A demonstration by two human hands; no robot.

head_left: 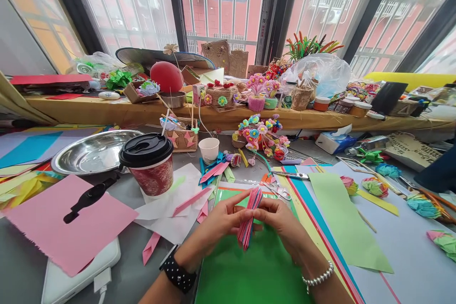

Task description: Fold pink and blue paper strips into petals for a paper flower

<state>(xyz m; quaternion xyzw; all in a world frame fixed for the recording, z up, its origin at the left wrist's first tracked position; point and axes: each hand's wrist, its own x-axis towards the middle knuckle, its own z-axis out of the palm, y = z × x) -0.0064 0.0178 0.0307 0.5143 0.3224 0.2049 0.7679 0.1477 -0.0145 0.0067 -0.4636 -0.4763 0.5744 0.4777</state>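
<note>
A stack of folded paper strips [245, 230], mostly pink with some blue, is held between the left hand [228, 216] and the right hand [277, 216], in front of the person and above a green sheet [256, 270]. The left hand is clamped on the stack with its fingers and thumb, and the right hand pinches it from the other side; the stack tilts slightly, its top leaning to the right. Whether its lower end touches the sheet cannot be told. A black band with white dots [179, 270] circles the left wrist, and a beaded bracelet [318, 277] the right.

Just beyond the hands lie scissors [283, 194]. To the left on the grey surface [133, 251], folded pink strips lie on and near a white sheet [160, 221], with a lidded cup [151, 171] at its far edge. Farther left are a pink sheet [46, 213], with a black strap [92, 198] across it, and a shiny metal dish [67, 154]. To the right, a light green strip [349, 228] overlaps pale paper. Behind, colourful small flowers [261, 130] cluster below a ledge [89, 116], where a red ball [166, 77] sits
</note>
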